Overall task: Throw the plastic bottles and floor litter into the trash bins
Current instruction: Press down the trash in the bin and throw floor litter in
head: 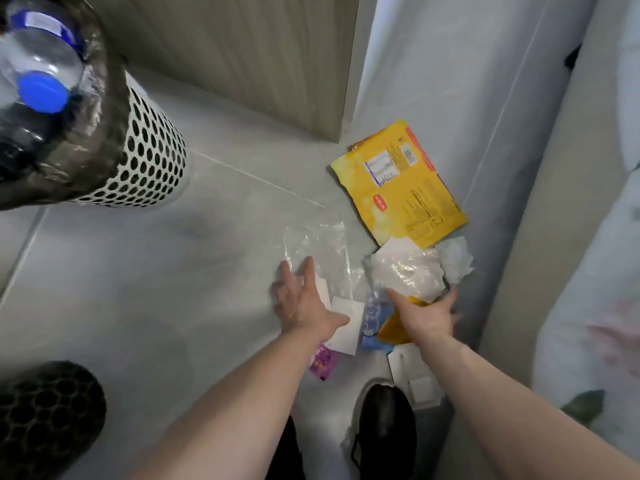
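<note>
Litter lies on the grey floor by a white wall. A large yellow packet point(398, 183) is farthest. A clear plastic bag point(317, 249) lies under the spread fingers of my left hand point(301, 299), which hovers over or touches it. My right hand point(427, 313) reaches into a heap of crumpled white plastic and tissue point(410, 271), fingers partly hidden. White paper slips point(346, 323), a blue wrapper point(375, 315), a purple wrapper point(322, 363) and an orange wrapper point(393, 329) lie between my hands. A white perforated bin point(149, 150) with a black liner holds clear bottles with blue caps point(41, 88).
A dark mesh bin point(45, 414) stands at the lower left. My black shoe point(386, 431) is at the bottom, beside more white paper point(415, 379). A wooden cabinet point(259, 57) stands behind, and bedding point(595, 306) fills the right edge.
</note>
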Available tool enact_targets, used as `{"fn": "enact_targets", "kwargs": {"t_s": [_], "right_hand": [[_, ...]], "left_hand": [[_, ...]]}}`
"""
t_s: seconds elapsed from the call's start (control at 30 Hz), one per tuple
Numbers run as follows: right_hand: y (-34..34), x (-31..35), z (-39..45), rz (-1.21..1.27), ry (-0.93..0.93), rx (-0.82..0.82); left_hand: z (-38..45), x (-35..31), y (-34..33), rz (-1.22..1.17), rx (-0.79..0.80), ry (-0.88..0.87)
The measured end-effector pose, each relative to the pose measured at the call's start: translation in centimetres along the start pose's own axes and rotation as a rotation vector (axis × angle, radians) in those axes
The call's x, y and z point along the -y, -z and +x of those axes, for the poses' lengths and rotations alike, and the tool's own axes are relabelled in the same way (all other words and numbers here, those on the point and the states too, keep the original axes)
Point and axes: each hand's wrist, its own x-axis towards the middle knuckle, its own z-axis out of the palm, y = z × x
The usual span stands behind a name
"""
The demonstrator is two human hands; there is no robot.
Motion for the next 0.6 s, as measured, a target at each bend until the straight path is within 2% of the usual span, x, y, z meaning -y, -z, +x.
{"fn": "enact_targets", "kwargs": {"t_s": [0.1, 0.2, 0.3, 0.43, 0.6], "right_hand": [[-1.4, -0.3, 1.0, -0.055, 0.005, -0.104], [-1.4, -0.7, 1.6, -0.028, 0.030, -0.137], [-0.7, -0.7, 1.4, 0.029, 0.060, -0.078], [0.8, -0.6, -1.8, 0.056, 0.120, 0.010], [5.2, -0.1, -8.9, 0.027, 0.100, 0.026]], "left_hand": [[0.7, -0.8, -2.6, 0.130, -0.085, 0.032], [1.2, -0.7, -3.2, 0.177, -0.164, -0.056], [1.8, 0.1, -2.1, 0.137, -0.089, -0.156], [0.6, 1.2, 1.0, 0.066, 0.078, -0.124], [-5.9, 2.9, 7.5, -0.029, 0.070, -0.076]]}}
